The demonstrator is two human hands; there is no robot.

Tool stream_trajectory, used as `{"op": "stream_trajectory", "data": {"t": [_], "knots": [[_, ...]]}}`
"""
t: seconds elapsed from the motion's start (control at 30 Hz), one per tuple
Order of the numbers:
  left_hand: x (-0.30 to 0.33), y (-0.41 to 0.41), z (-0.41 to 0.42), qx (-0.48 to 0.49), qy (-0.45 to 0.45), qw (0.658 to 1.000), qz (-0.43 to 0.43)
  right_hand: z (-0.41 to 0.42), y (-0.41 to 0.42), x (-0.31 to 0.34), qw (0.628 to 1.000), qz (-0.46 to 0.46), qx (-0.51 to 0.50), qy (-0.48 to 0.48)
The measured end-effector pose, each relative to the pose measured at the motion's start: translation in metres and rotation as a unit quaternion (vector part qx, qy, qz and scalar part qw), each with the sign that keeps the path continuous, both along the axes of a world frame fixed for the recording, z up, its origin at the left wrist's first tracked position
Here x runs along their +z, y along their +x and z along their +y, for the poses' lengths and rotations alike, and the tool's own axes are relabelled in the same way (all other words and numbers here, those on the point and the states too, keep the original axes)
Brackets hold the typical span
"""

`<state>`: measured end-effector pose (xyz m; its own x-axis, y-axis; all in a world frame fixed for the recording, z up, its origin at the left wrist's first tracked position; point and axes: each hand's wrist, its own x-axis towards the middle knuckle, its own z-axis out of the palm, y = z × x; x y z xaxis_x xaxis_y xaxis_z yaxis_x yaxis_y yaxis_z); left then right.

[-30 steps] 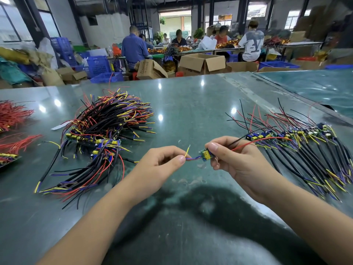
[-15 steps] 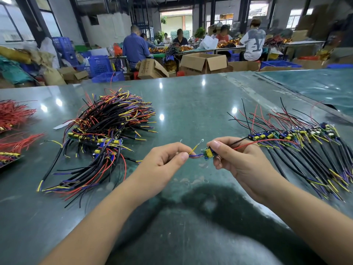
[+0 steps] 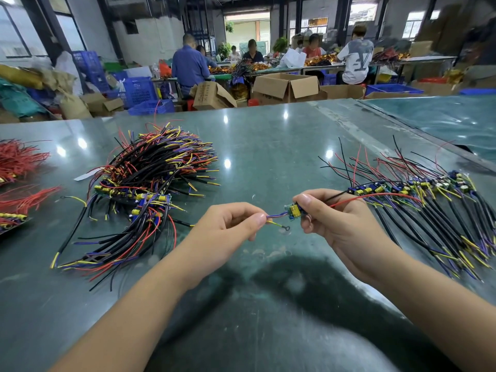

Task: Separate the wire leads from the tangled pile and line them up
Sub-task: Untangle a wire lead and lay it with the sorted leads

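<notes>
Left hand (image 3: 230, 224): pinching purple and yellow leads (image 3: 276, 219).
Right hand (image 3: 332, 218): fingers curled, clamping small board (image 3: 294, 210).
Tangled pile (image 3: 145, 189): left of grip.
Lined-up row (image 3: 418, 200): right of grip.

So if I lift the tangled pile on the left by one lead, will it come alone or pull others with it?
Probably others follow: in the tangled pile the leads cross and loop over each other. They look floppy, since the loose ends curve and droop on the table. The small boards on the leads may snag, so a slow pull seems safer.
</notes>
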<state>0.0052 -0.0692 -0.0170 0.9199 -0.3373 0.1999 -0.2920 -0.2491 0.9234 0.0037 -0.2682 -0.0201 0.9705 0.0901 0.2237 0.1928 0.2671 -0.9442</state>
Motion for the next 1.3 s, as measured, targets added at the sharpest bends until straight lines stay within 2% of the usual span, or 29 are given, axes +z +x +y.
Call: {"op": "stream_trajectory", "data": {"t": [0.2,0.33,0.4,0.6,0.77,0.87,1.07,1.3], "knots": [[-0.001,0.001,0.002,-0.008,-0.017,0.997,0.075,0.003,-0.002,0.000,1.000,-0.010,0.016,-0.020],[0.002,0.000,0.003,-0.040,-0.041,0.981,0.183,0.005,-0.002,0.000,0.999,-0.015,0.013,-0.036],[0.003,-0.001,0.004,-0.063,-0.043,0.975,0.211,0.006,-0.003,0.000,0.999,-0.020,0.012,-0.045],[0.003,-0.002,0.002,-0.086,-0.038,0.981,0.172,0.007,-0.004,-0.001,0.998,-0.022,0.011,-0.055],[0.002,-0.003,-0.002,-0.058,-0.049,0.987,0.142,0.005,-0.001,-0.003,0.996,0.005,-0.012,-0.089],[0.002,-0.004,-0.005,-0.031,-0.061,0.988,0.138,0.006,-0.001,-0.005,0.997,0.047,0.006,-0.067],[0.004,-0.007,-0.010,0.011,-0.070,0.993,0.097,0.007,0.000,-0.004,0.989,0.126,0.065,0.037],[0.005,-0.009,-0.012,0.028,-0.041,0.997,0.063,0.010,-0.005,-0.002,0.992,0.107,0.053,0.038]]}}
